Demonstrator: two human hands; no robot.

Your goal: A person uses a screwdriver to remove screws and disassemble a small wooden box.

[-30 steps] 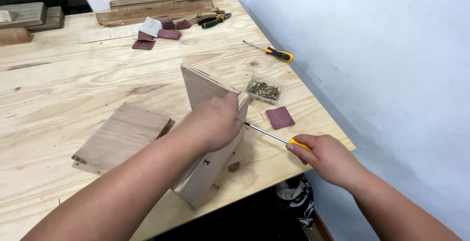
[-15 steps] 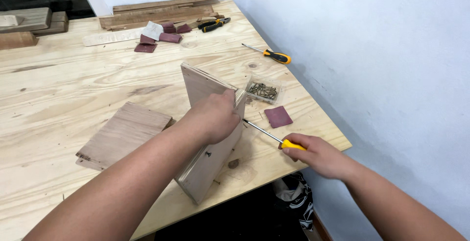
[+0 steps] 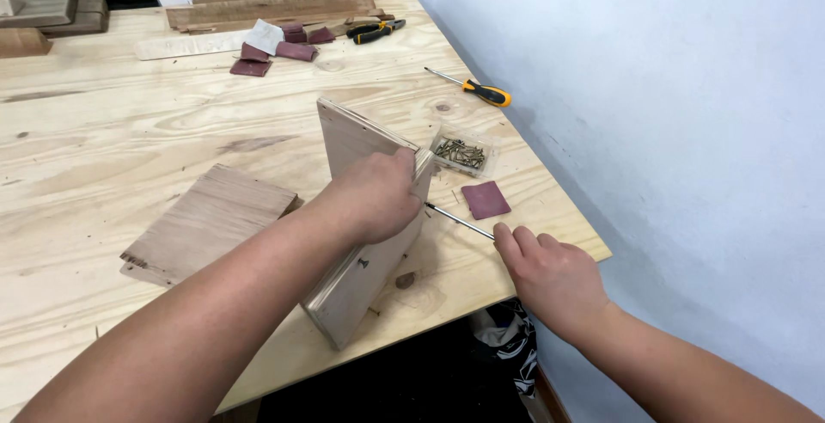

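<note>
- Upright plywood panels (image 3: 365,242): table centre, joined at a corner; left hand (image 3: 374,195) clamps the top edge.
- Screwdriver (image 3: 458,221): right hand (image 3: 550,277) closed around its handle; shaft's long axis points to 10 o'clock, tip touching the panel face just below the left hand.

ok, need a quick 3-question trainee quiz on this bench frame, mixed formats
1. True or false: the left hand rests on the flat board lying on the table.
2. What does the right hand hold?
A pliers
B screwdriver
C sandpaper
3. Fill in: the clear tray holds ___.

Key:
1. False; it grips the upright wooden panel.
2. B, screwdriver, tip at the panel.
3. Screws.
</note>
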